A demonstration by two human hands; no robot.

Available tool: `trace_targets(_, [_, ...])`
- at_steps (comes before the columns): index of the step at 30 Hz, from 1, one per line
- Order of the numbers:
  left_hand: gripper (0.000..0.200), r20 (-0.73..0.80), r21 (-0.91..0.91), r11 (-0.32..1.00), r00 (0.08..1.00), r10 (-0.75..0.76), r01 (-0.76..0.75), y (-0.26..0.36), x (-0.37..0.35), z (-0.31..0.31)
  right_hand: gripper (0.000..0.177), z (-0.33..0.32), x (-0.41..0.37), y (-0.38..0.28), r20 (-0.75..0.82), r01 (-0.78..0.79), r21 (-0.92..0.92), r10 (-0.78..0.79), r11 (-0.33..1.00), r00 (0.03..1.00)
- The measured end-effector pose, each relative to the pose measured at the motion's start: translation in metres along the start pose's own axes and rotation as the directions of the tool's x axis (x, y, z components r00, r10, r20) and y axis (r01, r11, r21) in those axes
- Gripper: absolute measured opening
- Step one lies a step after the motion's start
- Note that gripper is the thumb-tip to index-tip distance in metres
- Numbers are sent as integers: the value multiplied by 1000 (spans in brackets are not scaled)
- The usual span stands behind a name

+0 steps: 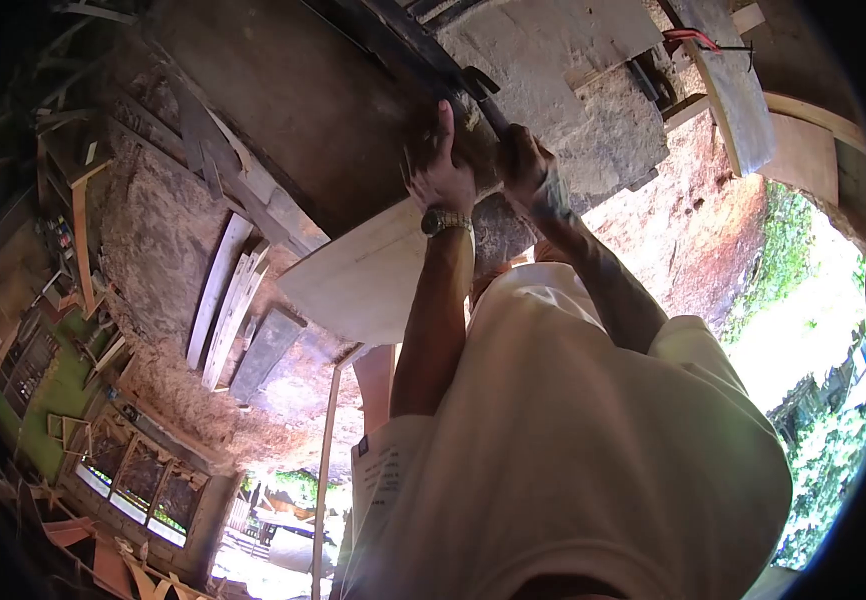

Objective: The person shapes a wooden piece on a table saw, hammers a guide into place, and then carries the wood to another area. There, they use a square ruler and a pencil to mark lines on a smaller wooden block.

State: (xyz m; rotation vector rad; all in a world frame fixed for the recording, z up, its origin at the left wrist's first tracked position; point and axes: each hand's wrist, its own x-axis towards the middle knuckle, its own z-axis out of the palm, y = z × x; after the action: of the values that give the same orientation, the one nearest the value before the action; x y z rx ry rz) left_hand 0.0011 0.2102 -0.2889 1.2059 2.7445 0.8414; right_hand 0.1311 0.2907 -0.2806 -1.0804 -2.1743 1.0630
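My right hand (525,172) is closed round the handle of a hammer (480,84), whose dark head points up and away from me. Just to its left is my left hand (443,182), with a watch on the wrist. One of its digits stretches out towards the hammer head and the others are spread in shadow at the edge of a brown panel (283,100). Whether anything small lies under those fingers cannot be made out. Below the hands, a pale board (363,275) sticks out to the left.
Grey boards (593,120) lie to the right of the hammer, with a red-handled tool (691,36) on a plank (738,110). Several loose planks (221,290) lie on the dirt ground at the left. Wooden frames (143,475) and a thin upright post (326,480) stand at the lower left.
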Motion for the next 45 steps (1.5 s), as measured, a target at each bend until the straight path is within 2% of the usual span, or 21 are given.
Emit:
trace_targets(6, [90,116,17,998,991,-66,64,2,-8,-6,39,-31,-8,-5,-64,-42,-153,33,987,997])
trace_targets(10, [93,102,-5,998,993,-64,65,13,-1,-21,50,-43,-6,45,25,85,-238,-81,968,996])
trace_targets(12, [92,83,-11,999,995,-48,49,13,3,-23,46,-70,31,39,301,242,-457,-107,856,948])
trace_targets(14, [90,102,29,999,994,-44,42,9,-2,-18,48,-83,100,55,251,464,-556,-392,690,885])
trace_targets(16, [95,113,-23,997,991,-69,72,7,-5,-18,59,-110,205,32,383,647,-607,-544,461,747])
trace_targets(18, [96,130,12,995,986,-102,102,7,-6,-17,71,-126,295,19,621,811,-556,-556,185,552])
trace_targets(20, [97,199,25,988,968,-156,154,7,-7,-16,85,-126,358,46,761,919,-392,-550,32,344])
trace_targets(21, [97,237,33,985,956,-174,171,8,-7,-18,75,-126,370,45,819,934,-356,-490,-27,298])
trace_targets(22, [96,274,42,982,943,-188,184,8,-6,-20,68,-121,374,36,853,934,-350,-436,-71,286])
trace_targets(24, [90,140,-7,990,980,-140,143,3,-5,-15,56,-109,371,12,908,930,-330,-322,-163,266])
trace_targets(25, [89,124,-13,990,983,-138,141,2,-4,-15,44,-110,376,8,905,951,-283,-365,-127,220])
trace_targets(29, [81,95,-77,984,983,-155,162,9,0,-24,50,-110,377,-6,924,958,-272,-304,-94,233])
trace_targets(32, [80,112,-78,982,980,-162,171,8,1,-26,55,-111,380,-22,947,984,-164,-290,-70,137])
trace_targets(33, [80,107,-96,981,981,-161,171,8,0,-26,51,-107,385,-21,963,975,-136,-256,-174,88])
trace_targets(36, [81,98,-85,980,980,-171,180,8,-1,-24,44,-89,364,-12,888,903,-404,-173,148,425])
trace_targets(37, [81,98,-67,982,980,-171,177,7,-2,-23,53,-77,358,3,788,782,-567,-106,261,607])
trace_targets(39, [82,90,-79,980,981,-174,181,6,-1,-22,63,-49,351,1,443,283,-781,175,557,879])
trace_targets(40, [82,83,-85,979,981,-176,183,8,-1,-22,69,-37,354,3,249,-23,-788,353,615,902])
trace_targets(41, [83,85,-81,979,980,-181,188,9,2,-22,82,-21,370,77,71,-142,-706,269,694,960])
trace_targets(43, [83,99,-82,980,980,-171,179,10,2,-26,81,-20,359,105,31,-170,-531,219,830,975])
trace_targets(45, [84,66,-71,987,988,-137,142,7,5,-26,75,-40,370,67,197,-359,-394,459,846,866])
